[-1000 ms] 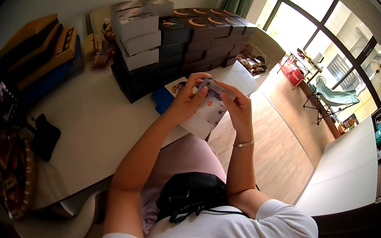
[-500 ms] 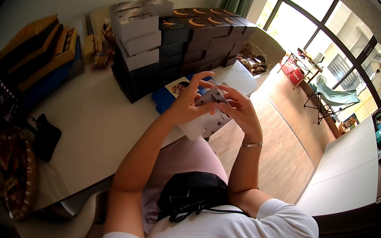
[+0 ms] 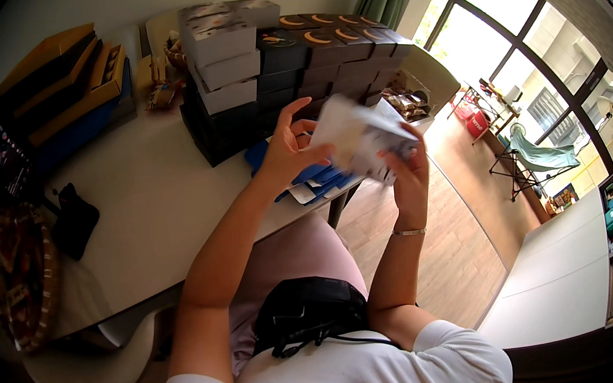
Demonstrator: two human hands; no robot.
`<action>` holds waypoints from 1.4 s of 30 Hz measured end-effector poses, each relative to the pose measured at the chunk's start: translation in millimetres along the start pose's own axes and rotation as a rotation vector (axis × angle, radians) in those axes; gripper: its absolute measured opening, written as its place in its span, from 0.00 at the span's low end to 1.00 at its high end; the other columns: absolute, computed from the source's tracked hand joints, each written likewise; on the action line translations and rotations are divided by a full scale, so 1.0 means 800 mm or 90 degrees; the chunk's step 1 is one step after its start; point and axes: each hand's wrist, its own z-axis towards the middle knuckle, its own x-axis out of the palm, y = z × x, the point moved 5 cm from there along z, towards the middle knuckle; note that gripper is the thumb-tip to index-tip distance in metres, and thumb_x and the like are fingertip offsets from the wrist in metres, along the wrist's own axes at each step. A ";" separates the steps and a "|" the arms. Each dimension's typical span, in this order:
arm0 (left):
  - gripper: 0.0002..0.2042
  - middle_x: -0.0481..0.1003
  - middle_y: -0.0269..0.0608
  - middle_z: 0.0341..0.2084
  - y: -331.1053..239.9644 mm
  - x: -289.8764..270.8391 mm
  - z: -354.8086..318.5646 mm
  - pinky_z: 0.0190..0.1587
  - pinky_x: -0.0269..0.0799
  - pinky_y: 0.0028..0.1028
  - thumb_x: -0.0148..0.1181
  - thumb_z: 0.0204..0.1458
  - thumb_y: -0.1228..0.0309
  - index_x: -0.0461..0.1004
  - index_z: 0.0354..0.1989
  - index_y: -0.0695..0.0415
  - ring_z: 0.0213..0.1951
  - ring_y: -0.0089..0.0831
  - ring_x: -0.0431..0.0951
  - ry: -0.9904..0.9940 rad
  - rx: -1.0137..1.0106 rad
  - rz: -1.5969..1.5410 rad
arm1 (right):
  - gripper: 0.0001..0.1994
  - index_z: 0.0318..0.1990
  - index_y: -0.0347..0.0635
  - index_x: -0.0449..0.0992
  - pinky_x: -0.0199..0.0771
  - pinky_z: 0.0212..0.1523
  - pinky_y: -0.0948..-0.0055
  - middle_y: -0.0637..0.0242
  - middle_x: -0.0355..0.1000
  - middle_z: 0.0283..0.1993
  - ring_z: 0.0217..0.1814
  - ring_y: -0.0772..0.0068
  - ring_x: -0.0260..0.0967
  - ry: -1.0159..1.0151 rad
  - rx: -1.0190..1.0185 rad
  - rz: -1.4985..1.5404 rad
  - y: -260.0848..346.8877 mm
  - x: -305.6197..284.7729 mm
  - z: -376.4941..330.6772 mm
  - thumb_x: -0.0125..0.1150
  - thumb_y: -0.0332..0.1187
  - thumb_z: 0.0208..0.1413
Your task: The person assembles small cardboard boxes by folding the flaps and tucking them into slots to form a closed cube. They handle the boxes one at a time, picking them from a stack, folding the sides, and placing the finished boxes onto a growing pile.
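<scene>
A white cardboard carton (image 3: pixel 352 135) with a dark speckled pattern on part of it is tilted up above the table's right end, blurred by motion. My right hand (image 3: pixel 407 167) is closed on its right side, thumb at the front. My left hand (image 3: pixel 290 149) is at the carton's left edge, fingers spread and curved; whether the thumb touches the carton I cannot tell. Beneath, blue flat packs or boxes (image 3: pixel 315 182) with white edges lie at the table's edge, partly hidden by the carton.
Behind my hands, dark boxes (image 3: pixel 326 51) stand stacked beside white boxes (image 3: pixel 220 47) on the table (image 3: pixel 145 214). To the left are yellow and blue trays (image 3: pixel 73 91), a lit screen (image 3: pixel 3 152), a black pouch (image 3: pixel 75 220) and a basket of wrapped packets (image 3: pixel 21 278).
The carton has been raised and turned so its white side shows, moving right with my right hand. My left hand has shifted left, uncovering more of the blue packs.
</scene>
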 end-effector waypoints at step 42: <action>0.27 0.70 0.40 0.49 0.035 0.010 -0.002 0.46 0.74 0.27 0.70 0.49 0.73 0.68 0.58 0.56 0.48 0.29 0.73 0.006 0.125 0.272 | 0.17 0.52 0.32 0.76 0.78 0.43 0.79 0.68 0.72 0.49 0.50 0.79 0.70 0.085 -0.045 -0.105 -0.032 0.031 -0.006 0.66 0.20 0.54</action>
